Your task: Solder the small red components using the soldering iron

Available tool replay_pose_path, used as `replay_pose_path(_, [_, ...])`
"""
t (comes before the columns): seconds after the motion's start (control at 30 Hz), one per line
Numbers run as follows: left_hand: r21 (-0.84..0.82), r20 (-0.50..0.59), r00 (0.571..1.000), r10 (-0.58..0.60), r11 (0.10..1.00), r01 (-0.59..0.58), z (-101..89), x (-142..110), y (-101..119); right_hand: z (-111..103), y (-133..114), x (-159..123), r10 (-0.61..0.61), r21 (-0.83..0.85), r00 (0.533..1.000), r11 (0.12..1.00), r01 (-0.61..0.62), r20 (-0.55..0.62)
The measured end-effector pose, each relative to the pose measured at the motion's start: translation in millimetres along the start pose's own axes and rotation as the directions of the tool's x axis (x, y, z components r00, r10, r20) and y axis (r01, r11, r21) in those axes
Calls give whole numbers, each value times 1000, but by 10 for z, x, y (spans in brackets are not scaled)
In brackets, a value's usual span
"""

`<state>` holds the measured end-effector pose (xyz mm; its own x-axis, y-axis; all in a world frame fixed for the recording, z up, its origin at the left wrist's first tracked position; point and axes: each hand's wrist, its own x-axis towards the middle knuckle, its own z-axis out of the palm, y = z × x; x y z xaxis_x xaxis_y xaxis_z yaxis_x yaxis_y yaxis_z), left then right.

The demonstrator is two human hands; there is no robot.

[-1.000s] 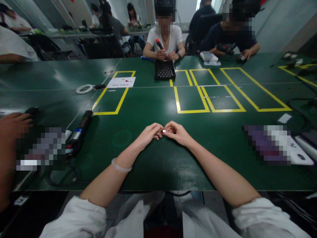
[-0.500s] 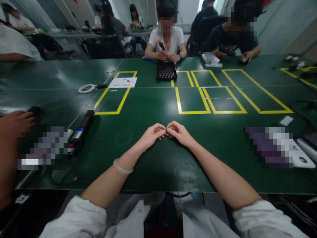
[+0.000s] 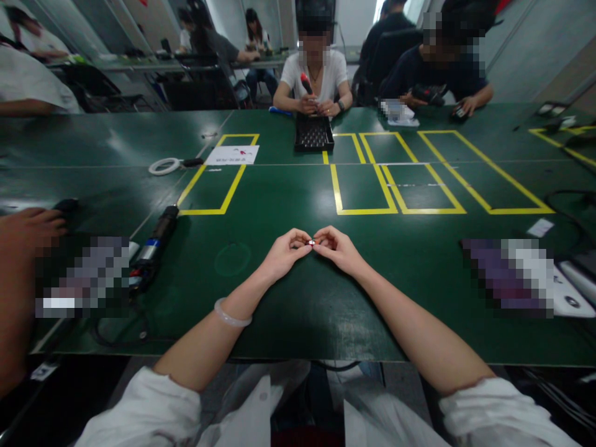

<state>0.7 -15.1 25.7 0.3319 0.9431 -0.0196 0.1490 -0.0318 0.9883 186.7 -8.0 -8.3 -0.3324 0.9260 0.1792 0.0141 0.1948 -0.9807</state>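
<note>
Shifted fingers (image 3: pixel 303 249) had exposed a small shiny piece (image 3: pixel 311 243) since the earlier frame; I found it clamped between my left hand (image 3: pixel 285 253) and right hand (image 3: pixel 339 249), over the green bench (image 3: pixel 298 310).

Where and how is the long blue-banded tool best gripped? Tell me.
Grip the tool around its banded middle, probably from above and its right: it's a slim barrel lying on the table, with another person's hand and a pixelated item on its left. Your left hand is nearer, but helps hold a small shiny piece.
</note>
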Motion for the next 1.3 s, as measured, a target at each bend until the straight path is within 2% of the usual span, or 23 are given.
replay_pose_path(0.17, [3,-3,1000,13,1000,-13,5,-10,35,1,-14,-1,0,-15,1000,1000,1,10])
replay_pose_path(0.5, [26,-8,1000,27,999,-27,1,16,-53,-7,-9,8,-71,-83,997,994,71,0])
replay_pose_path(1.0, [41,6,1000,10,999,-10,-6,20,-69,-15,16,17,-64,-83,998,994,65,7])
replay_pose_path(1.3, [24,24,1000,-4,1000,3,-11,52,-161,-14,52,9,-33,-85,999,996,34,10])
